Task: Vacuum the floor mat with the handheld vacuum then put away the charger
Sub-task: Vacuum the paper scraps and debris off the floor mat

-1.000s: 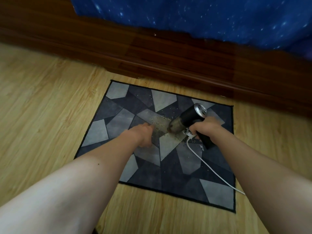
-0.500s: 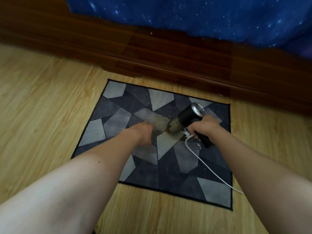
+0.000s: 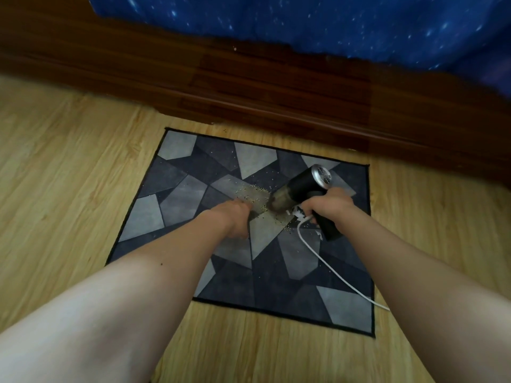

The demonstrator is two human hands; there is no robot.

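Observation:
A grey floor mat (image 3: 179, 189) with angular patches lies on the wood floor. Small grains (image 3: 253, 193) are strewn across its middle. My right hand (image 3: 330, 205) grips the handle of a black handheld vacuum (image 3: 301, 189), whose clear nozzle end points left into the grains. A white charger cable (image 3: 326, 265) runs from below the vacuum's handle across the mat to the lower right. My left hand (image 3: 235, 218) rests knuckles-up on the mat just left of the nozzle, fingers curled under; nothing shows in it.
A dark wooden bed frame (image 3: 276, 87) runs along the far side of the mat, with a blue starry sheet (image 3: 304, 23) hanging over it. Light wood flooring (image 3: 69, 175) surrounds the mat on the left, front and right.
The vacuum and my right hand have shifted slightly on the mat among the grains. The view has moved a little. My left hand stays beside the nozzle.

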